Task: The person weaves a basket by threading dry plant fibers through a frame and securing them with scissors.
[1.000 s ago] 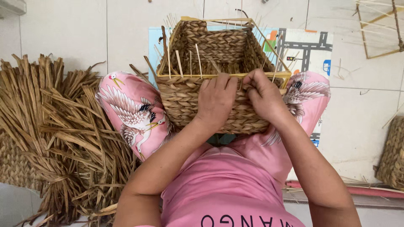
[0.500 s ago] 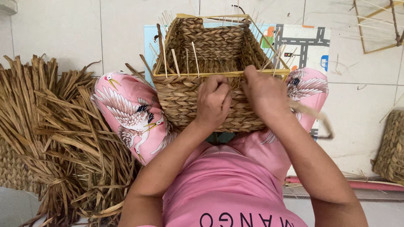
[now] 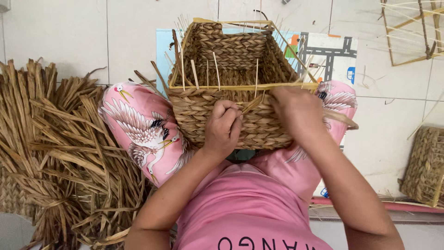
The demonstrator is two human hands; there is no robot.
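Two hands on woven basket (image 3: pixel 231 88), which rests on my lap between knees. I see left hand (image 3: pixel 224 127) curled shut against near wall, pinching flat straw strand (image 3: pixel 252 104). Right hand (image 3: pixel 296 111) closed over rim, gripping basket wall. Pile of dried straw (image 3: pixel 60 153) on floor, left. Second basket (image 3: pixel 425 166) far right.

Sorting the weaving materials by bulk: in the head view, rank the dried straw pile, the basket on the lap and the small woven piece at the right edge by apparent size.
1. Dried straw pile
2. Basket on the lap, nearer the camera, so unsure
3. Small woven piece, partly cut off
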